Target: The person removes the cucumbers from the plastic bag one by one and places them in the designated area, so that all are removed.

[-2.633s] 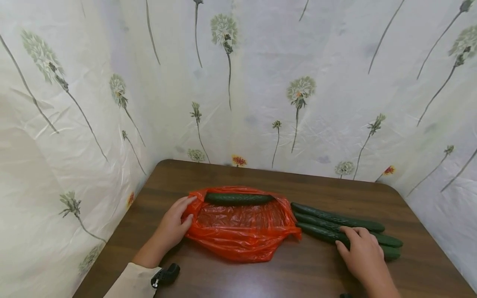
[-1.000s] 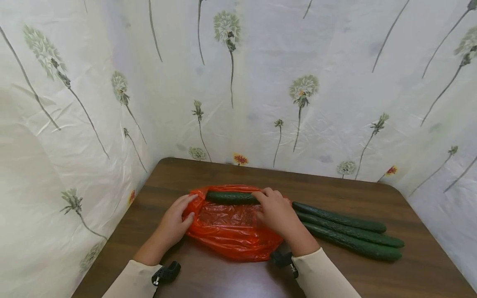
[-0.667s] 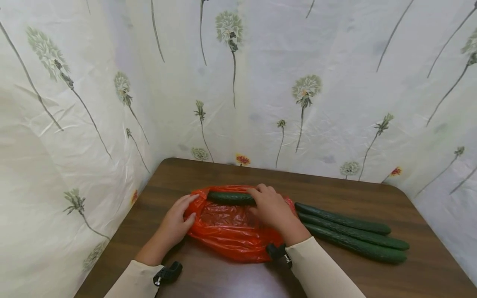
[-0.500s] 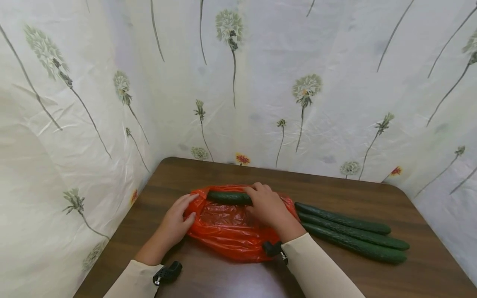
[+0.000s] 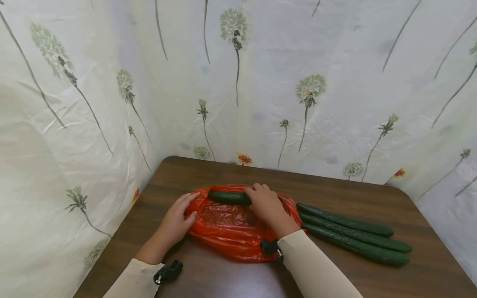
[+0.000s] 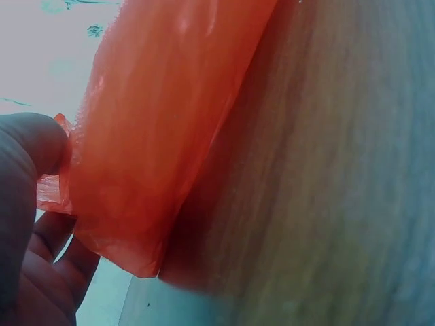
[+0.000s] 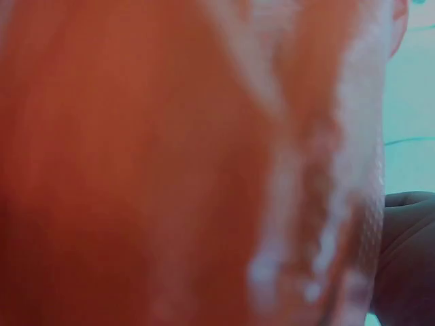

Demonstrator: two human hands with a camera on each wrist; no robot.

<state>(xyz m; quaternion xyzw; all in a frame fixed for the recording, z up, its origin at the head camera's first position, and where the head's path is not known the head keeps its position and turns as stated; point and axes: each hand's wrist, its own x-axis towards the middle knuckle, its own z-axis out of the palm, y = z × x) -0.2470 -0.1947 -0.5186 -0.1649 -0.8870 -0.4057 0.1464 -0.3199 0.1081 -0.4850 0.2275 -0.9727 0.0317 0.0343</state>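
A red plastic bag [image 5: 238, 244] lies on the table with its mouth spread, and a dark green cucumber [image 5: 227, 197] rests along its far side. My left hand [image 5: 175, 221] holds the bag's left rim; in the left wrist view the thumb [image 6: 41, 139] and fingers pinch the thin film. My right hand [image 5: 266, 205] reaches over the bag's mouth, its fingers bent over the cucumber and hiding its right part. In the right wrist view the red film [image 7: 136, 163] fills most of the picture, with part of the hand [image 7: 411, 251] at the right edge.
Three more cucumbers [image 5: 357, 234] lie side by side on the brown wooden table [image 5: 208, 171], just right of the bag. A pale curtain [image 5: 261, 82] with printed flowers hangs behind the table and to its left.
My right hand has left the three cucumbers on the right and come over to the cucumber in the bag, then shifted slightly left along it. The left hand stays at the bag's rim.
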